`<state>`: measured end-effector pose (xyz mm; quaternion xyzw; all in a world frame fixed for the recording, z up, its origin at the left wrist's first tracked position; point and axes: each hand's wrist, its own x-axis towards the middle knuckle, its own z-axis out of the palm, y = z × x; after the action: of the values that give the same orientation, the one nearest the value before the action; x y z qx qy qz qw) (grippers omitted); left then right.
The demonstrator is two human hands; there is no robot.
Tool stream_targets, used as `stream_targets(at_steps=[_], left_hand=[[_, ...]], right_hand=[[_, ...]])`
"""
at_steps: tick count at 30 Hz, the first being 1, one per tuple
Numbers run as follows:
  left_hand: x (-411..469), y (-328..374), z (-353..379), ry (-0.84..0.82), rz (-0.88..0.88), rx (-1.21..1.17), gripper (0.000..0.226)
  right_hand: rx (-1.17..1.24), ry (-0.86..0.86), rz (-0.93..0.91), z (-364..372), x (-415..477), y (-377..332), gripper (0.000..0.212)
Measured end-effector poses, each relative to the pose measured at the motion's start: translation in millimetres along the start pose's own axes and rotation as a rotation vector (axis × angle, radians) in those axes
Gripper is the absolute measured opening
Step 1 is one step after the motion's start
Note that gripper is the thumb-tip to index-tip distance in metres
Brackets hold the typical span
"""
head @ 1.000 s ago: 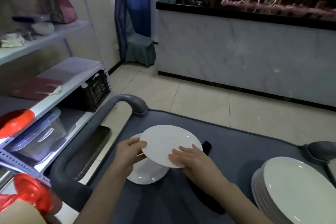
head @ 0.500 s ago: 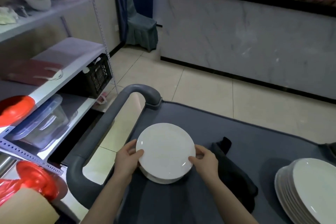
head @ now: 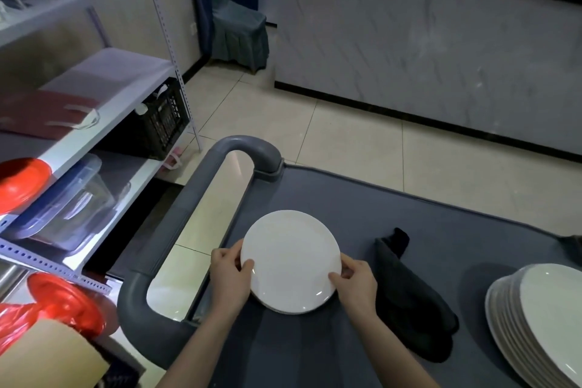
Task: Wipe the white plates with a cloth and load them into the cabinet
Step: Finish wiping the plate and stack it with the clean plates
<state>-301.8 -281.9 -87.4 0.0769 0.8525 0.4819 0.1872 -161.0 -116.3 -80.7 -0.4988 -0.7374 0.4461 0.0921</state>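
A small white plate point(head: 291, 260) lies on top of another white plate on the grey cart top point(head: 441, 230), near its left side. My left hand point(head: 230, 277) grips the top plate's left rim, thumb on its face. Opposite it, my right hand point(head: 356, 282) pinches the right rim. A dark cloth point(head: 409, 299) lies crumpled on the cart just right of my right hand, touching neither hand. At the cart's right edge stands a tall stack of larger white plates point(head: 541, 324).
The cart's grey tubular handle point(head: 195, 198) loops along its left side. Left of it stands a metal shelving unit point(head: 94, 123) with a black crate point(head: 163, 116), a clear lidded tub point(head: 63, 198) and red plastic bags point(head: 59, 302). A marble-fronted counter point(head: 441, 41) lies beyond tiled floor.
The plate, held tilted above the lower plate a second ago, now lies flat on it. My right hand has slid from the plate's face to its right rim.
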Motion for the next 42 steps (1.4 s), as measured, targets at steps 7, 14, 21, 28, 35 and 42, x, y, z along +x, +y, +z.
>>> stream_targets(at_steps=[7, 14, 21, 28, 35, 42], left_hand=[[-8, -6, 4, 0.034, 0.011, 0.041, 0.034], [-12, 0, 10, 0.067, 0.039, 0.128, 0.046], [-37, 71, 53, 0.045, 0.276, -0.012, 0.024], [-107, 158, 156, -0.302, 0.413, -0.092, 0.012], [-181, 200, 268, -0.505, 0.448, 0.038, 0.025], [-217, 196, 325, -0.467, 0.412, 0.228, 0.039]], right_hand=[[-0.011, 0.026, -0.031, 2, 0, 3, 0.044], [-0.024, -0.034, -0.083, -10, -1, 7, 0.039], [0.088, 0.038, -0.175, -79, -10, 22, 0.026], [0.026, 0.307, -0.275, -219, -20, 66, 0.021], [-0.212, 0.419, -0.136, -345, -19, 149, 0.033], [-0.332, 0.393, 0.063, -394, -16, 210, 0.052]])
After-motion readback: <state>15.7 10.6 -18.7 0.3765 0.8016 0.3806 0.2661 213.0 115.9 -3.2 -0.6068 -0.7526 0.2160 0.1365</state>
